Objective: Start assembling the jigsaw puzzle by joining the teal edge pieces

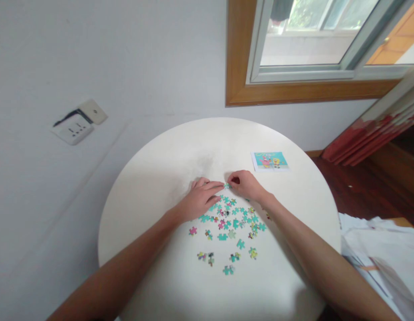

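Observation:
Loose jigsaw puzzle pieces (222,237), mostly teal with some pink and yellow, lie scattered on the round white table (153,178). At the far side of the scatter, my right hand (246,185) pinches a teal puzzle piece (226,186) between thumb and forefinger, close to the tabletop. My left hand (200,200) rests palm down with its fingers stretched out. Its forefinger tip touches the left side of that same piece, and its thumb is over the pile's edge. Part of the pile is hidden beneath my left hand.
A picture card (270,161) with cartoon figures lies beyond my right hand. Papers (381,249) are heaped beside the table at the right. A wall with a socket (73,128) borders the left, a window (304,40) the back, and a red curtain (354,142) hangs at the right.

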The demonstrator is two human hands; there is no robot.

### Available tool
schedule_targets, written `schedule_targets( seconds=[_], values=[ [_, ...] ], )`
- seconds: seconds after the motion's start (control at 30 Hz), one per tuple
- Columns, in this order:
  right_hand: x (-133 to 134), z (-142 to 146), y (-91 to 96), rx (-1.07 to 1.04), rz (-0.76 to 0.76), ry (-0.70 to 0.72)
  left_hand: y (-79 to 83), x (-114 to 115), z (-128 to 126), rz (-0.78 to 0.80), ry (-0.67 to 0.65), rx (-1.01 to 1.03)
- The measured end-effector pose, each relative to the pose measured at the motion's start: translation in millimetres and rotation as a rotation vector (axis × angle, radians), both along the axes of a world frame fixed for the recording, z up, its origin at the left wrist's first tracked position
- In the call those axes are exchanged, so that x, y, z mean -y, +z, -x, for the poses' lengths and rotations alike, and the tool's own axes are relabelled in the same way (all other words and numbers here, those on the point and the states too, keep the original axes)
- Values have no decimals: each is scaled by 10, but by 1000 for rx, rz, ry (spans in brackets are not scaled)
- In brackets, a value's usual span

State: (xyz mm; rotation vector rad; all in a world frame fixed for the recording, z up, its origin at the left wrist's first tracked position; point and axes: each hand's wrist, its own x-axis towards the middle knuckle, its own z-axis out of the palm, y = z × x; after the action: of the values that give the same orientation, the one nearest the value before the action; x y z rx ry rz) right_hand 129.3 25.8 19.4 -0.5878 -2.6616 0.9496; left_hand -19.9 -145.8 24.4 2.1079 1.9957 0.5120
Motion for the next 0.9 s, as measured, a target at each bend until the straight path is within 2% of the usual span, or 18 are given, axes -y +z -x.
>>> schedule_targets(
  seconds=[0.3,0.47,0.57,0.73,0.9],
  values=[
    [41,9,2,18,-64,-39,9,8,-3,10,-7,-7],
    [16,7,-22,-28,-36,-41,12,10,-8,2,-16,7],
    [-66,-37,-22,-88,-19,-88,34,2,-1,-51,-2,27],
    [-147,-165,38,-32,-70,-137,47,-16,141,-175,134,13],
    [-72,-220,92,26,-94,-85,3,5,370,-165,267,74]
  ],
)
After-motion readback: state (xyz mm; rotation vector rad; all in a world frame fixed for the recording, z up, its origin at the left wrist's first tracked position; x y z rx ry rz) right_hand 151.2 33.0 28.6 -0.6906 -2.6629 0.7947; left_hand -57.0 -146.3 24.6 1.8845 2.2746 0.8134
